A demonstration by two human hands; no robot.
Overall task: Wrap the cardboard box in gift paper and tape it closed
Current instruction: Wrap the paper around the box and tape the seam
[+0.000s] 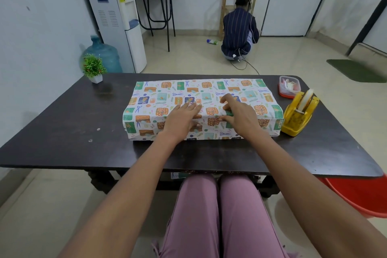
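On the dark wooden desk (62, 123), the left hand (182, 119) presses flat and the right hand (238, 115) pinches the seam of the patterned gift-wrapped rectangular box (167, 92), seemingly awaiting tape from the yellow tape dispenser (299, 115) at right.

White walls (37, 27), beige floor (209, 63), perhaps tiled

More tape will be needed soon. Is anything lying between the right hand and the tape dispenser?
Nothing visible. The right hand rests on the wrapped box, and the dispenser stands just past the box's right end, with only wrapped box top between them.
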